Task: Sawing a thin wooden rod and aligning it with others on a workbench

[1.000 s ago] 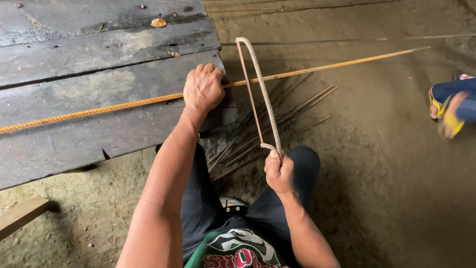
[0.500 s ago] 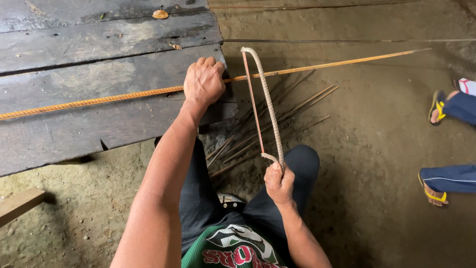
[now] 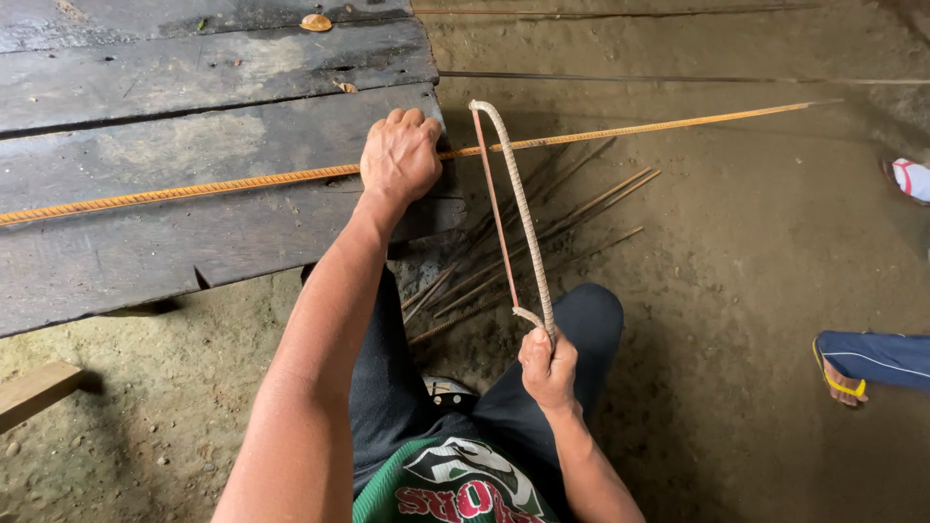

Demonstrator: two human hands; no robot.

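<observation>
My left hand (image 3: 399,155) presses a long rusty orange rebar (image 3: 194,189) down on the dark wooden plank table (image 3: 174,116), near the table's right edge. The rebar runs on past the edge, out over the dirt floor to the right. My right hand (image 3: 547,366) grips the near end of a hacksaw (image 3: 513,208) whose frame is a bent piece of rebar. The saw's thin blade crosses the orange rebar just right of my left hand.
A pile of short cut rods (image 3: 523,247) lies on the dirt under the saw. Another person's feet in sandals (image 3: 843,373) are at the right edge. A thin rod (image 3: 630,77) lies farther back. A wooden beam (image 3: 34,392) sits at lower left.
My right hand has drawn the hacksaw back towards me along the cut. The other person's feet have shifted at the right edge. My left hand stays on the rebar.
</observation>
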